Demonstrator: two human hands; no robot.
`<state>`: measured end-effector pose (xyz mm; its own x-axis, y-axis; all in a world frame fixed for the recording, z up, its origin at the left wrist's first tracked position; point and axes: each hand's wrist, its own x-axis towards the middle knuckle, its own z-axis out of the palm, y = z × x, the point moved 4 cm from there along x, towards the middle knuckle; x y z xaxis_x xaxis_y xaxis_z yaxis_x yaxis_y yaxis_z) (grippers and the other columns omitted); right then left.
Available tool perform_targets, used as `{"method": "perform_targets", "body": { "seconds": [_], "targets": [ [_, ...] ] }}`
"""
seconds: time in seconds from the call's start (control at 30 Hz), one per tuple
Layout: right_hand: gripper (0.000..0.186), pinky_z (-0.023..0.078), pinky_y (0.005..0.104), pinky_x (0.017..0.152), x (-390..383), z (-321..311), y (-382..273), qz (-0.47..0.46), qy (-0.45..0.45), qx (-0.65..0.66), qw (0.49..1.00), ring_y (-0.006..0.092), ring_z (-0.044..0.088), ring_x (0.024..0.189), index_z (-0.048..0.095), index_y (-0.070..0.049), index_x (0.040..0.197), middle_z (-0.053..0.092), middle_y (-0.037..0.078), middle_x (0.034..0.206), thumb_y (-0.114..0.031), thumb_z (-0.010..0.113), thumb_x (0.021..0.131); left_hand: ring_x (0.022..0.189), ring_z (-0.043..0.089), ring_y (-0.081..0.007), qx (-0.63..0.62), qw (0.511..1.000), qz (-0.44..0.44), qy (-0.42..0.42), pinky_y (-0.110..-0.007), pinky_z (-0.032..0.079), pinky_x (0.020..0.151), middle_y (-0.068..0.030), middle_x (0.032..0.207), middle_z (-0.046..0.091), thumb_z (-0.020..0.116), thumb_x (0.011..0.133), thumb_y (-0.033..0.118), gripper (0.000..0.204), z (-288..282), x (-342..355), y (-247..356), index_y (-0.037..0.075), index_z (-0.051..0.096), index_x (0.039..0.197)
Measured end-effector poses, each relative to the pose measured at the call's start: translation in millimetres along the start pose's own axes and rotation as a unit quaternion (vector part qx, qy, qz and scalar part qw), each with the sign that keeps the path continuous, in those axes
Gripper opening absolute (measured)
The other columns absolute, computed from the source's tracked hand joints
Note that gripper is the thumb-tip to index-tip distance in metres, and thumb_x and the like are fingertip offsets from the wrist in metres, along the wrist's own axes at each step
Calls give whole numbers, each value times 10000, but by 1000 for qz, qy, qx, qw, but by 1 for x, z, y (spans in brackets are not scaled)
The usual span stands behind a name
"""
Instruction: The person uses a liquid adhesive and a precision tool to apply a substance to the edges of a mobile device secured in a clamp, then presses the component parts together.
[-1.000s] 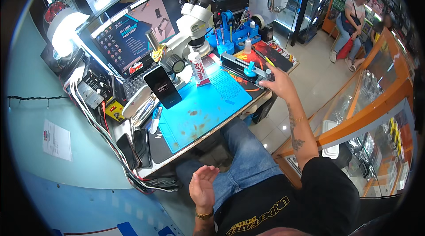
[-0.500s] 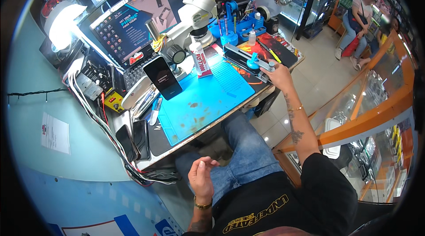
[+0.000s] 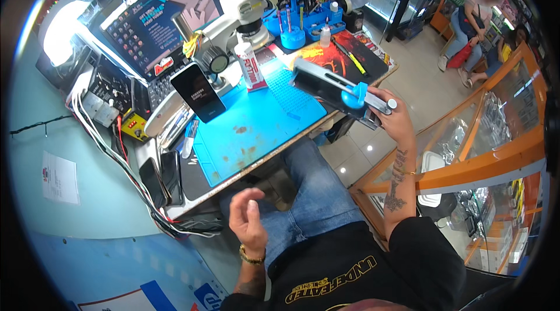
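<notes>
My right hand (image 3: 398,121) grips one end of a flat metal phone-holding clamp (image 3: 326,76) with a blue knob and a dark plate beneath. The clamp is tilted and raised off the desk's right edge. Above my lap hovers my left hand (image 3: 248,220), loosely curled, thumb apart from the fingers, nothing in it. A black smartphone (image 3: 198,94), screen lit with small text, leans upright at the far-left edge of the blue work mat (image 3: 245,147). A white and red glue tube (image 3: 250,66) stands beside it.
A microscope (image 3: 245,4), a laptop (image 3: 146,37) and a bright lamp (image 3: 64,34) stand behind the mat. Two dark phones (image 3: 160,180) lie at the desk's left corner, near hanging cables. To the right is a wood-framed glass showcase (image 3: 449,177). Two people sit farther back.
My right hand has lifted the clamp from the desk and brought it right and nearer to me. My left hand has shifted slightly left and up, its fingers loosening.
</notes>
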<state>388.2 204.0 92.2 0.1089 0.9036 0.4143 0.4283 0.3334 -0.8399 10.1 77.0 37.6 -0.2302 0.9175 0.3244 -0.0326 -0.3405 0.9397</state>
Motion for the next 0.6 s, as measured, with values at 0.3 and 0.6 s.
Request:
{"method": "perform_targets", "body": {
  "seconds": [0.3,0.6],
  "targets": [
    [616,505,458,848,39,122,-58,-209,-326,-31,922,365,641,953,712,-120,1309,677,124,996,45,771,718,1444,460,-348,377,907,189,2,-456,333,1214,-227,1593,426,912,773,199,1086,-36,70,39,0,267,1624],
    [533,468,441,935,70,228,-42,-303,-397,-66,864,303,622,1027,727,-154,1305,647,86,1010,-45,794,787,1257,591,-349,570,793,185,-111,-607,372,1140,-152,1291,653,876,788,417,679,-61,115,13,28,655,1299]
  ]
}}
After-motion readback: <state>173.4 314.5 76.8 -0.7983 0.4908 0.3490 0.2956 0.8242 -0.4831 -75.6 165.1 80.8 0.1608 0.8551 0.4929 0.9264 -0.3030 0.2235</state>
